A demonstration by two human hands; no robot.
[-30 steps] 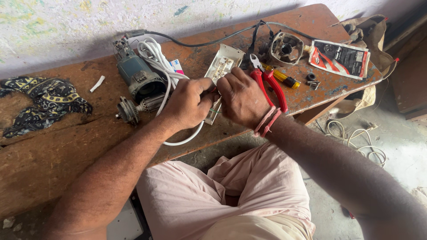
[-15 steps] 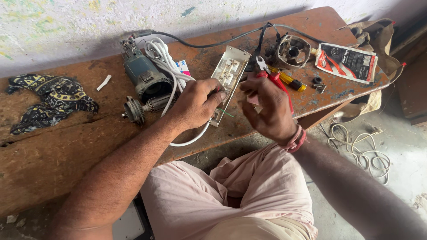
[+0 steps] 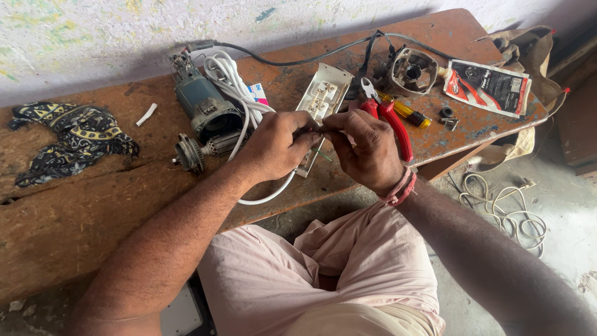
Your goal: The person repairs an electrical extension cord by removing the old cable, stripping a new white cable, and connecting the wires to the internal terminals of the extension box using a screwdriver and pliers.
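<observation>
My left hand [image 3: 278, 144] and my right hand [image 3: 364, 149] meet fingertip to fingertip above the front edge of a worn wooden bench [image 3: 74, 218]. Both pinch a thin wire end between them, just over a white switch board [image 3: 318, 102] that lies face down with its terminals showing. A white cable [image 3: 231, 84] loops from behind my left hand. Red-handled pliers [image 3: 392, 118] lie right behind my right hand, which wears red thread bands at the wrist.
A dismantled green power tool motor [image 3: 202, 109] and its armature [image 3: 196, 151] lie left of my hands. A round metal housing [image 3: 410, 70], a yellow screwdriver [image 3: 407, 113], a printed pouch [image 3: 488, 86], a black cable [image 3: 292, 59], a patterned cloth [image 3: 68, 140], and floor wire coils [image 3: 504, 214] surround them.
My right hand has come back toward the left hand, and both now pinch the wire together. The view has tilted slightly, bringing the bench items closer in.
</observation>
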